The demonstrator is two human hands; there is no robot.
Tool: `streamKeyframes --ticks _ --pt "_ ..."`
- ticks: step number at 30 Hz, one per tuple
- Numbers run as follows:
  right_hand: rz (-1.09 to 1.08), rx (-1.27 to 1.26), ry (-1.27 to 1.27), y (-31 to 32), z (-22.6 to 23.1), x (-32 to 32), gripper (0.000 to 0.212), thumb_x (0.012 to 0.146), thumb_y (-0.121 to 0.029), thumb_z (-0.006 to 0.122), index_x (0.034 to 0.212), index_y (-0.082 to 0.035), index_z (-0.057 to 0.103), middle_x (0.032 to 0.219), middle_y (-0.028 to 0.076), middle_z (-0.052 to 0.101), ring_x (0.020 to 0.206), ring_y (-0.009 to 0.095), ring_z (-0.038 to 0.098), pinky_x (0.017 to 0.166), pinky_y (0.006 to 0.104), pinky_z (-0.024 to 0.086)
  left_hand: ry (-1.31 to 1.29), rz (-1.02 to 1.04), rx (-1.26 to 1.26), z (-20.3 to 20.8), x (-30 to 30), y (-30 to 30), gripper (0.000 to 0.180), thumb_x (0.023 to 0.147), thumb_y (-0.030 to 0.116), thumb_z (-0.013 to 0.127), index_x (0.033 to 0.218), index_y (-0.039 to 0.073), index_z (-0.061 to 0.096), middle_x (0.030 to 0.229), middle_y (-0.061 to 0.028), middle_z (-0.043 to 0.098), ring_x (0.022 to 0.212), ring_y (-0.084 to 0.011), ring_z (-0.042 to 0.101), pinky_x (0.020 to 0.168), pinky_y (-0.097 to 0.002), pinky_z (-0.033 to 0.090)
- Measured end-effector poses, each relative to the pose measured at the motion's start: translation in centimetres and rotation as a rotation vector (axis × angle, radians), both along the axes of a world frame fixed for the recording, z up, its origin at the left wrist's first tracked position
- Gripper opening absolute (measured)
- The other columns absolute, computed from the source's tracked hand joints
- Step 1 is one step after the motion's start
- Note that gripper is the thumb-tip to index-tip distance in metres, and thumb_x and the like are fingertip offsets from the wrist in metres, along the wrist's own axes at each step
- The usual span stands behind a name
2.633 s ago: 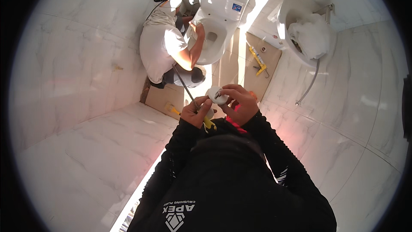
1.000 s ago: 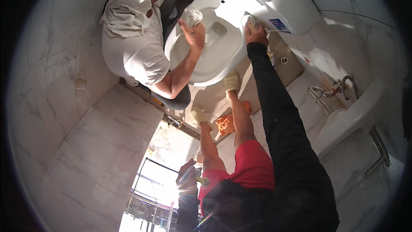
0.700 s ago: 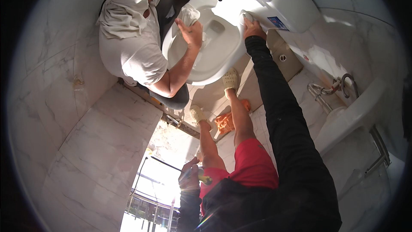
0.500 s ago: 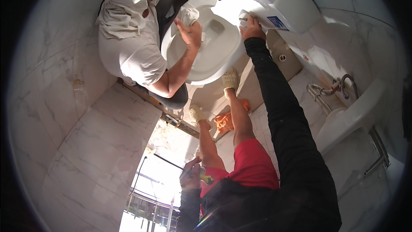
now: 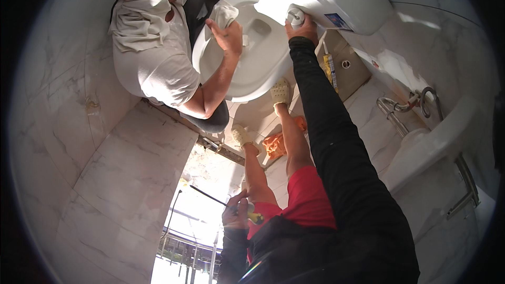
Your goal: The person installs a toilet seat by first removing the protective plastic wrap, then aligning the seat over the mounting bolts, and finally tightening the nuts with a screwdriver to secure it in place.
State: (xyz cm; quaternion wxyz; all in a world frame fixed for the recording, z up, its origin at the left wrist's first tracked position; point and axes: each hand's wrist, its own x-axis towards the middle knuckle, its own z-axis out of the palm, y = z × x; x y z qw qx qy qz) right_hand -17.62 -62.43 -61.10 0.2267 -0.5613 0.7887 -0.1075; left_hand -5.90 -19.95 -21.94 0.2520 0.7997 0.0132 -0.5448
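My left hand is low in the picture, beside my red shorts. It is closed around a screwdriver with a long dark shaft and a yellow-and-black handle. My right arm reaches forward to the white toilet. At its right rim, below the cistern, my right hand grips a small round white part with a greyish centre. Part of its underside is hidden by my fingers. Across the bowl, a co-worker's hand holds a white cloth over the left rim.
The co-worker crouches on the left. A white cistern stands at the upper right. A yellow-labelled sealant tube lies beyond my right forearm. Orange cloth or bag is by my feet. A washbasin and pipes are on the right.
My right hand has shifted slightly left, and the round white part now faces up in view. The sealant tube has come into sight. My left hand still holds the screwdriver.
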Motion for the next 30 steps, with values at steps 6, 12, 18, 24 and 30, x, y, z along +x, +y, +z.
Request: streamKeyframes --ticks 6,12,18,24,30 --pt "-0.211 0.164 0.03 -0.6 2.1 0.1 0.079 0.065 -0.059 0.084 0.119 -0.005 0.061 0.113 0.018 0.072 0.103 0.036 0.072 0.088 0.0475 0.059 -0.03 -0.019 0.014 -0.6 0.1 0.5 0.036 0.105 0.024 0.061 0.132 0.001 0.064 0.116 -0.0149 0.071 0.091 -0.0244 0.074 0.079 -0.0332 0.061" --pt "-0.254 0.308 -0.023 -2.1 2.9 -1.5 0.085 0.065 -0.063 0.085 0.121 -0.004 0.063 0.119 0.021 0.071 0.111 0.035 0.07 0.095 0.0461 0.057 0.043 0.037 0.014 -0.7 -0.6 -2.5 0.028 0.105 0.013 0.057 0.128 -0.001 0.066 0.117 -0.0125 0.071 0.094 -0.0198 0.073 0.085 -0.0318 0.058" --pt "-0.03 -0.099 -0.039 -0.5 -1.2 -1.9 0.074 0.067 -0.041 0.089 0.126 -0.007 0.059 0.122 0.018 0.063 0.111 0.036 0.067 0.092 0.0473 0.058 0.025 0.029 0.055 -1.4 1.0 -3.5 0.036 0.105 0.025 0.062 0.131 0.0 0.065 0.115 -0.0148 0.071 0.09 -0.0237 0.074 0.079 -0.0328 0.06" --pt "-0.068 -0.091 -0.083 -0.9 -4.7 -1.9 0.067 0.067 -0.039 0.085 0.12 -0.007 0.058 0.117 0.017 0.063 0.105 0.037 0.067 0.087 0.0483 0.059 -0.01 -0.062 0.039 -2.6 0.8 -3.9 0.035 0.105 0.024 0.062 0.13 0.0 0.065 0.116 -0.0149 0.071 0.091 -0.0238 0.074 0.081 -0.0336 0.06" --pt "-0.253 0.03 -0.029 -2.1 -5.1 -0.7 0.065 0.064 -0.045 0.085 0.108 -0.005 0.058 0.107 0.018 0.066 0.095 0.038 0.07 0.084 0.0486 0.059 0.005 -0.171 -0.036 -2.4 -1.3 -6.2 0.031 0.104 0.02 0.062 0.128 0.0 0.066 0.117 -0.0142 0.071 0.092 -0.0243 0.074 0.083 -0.034 0.06"
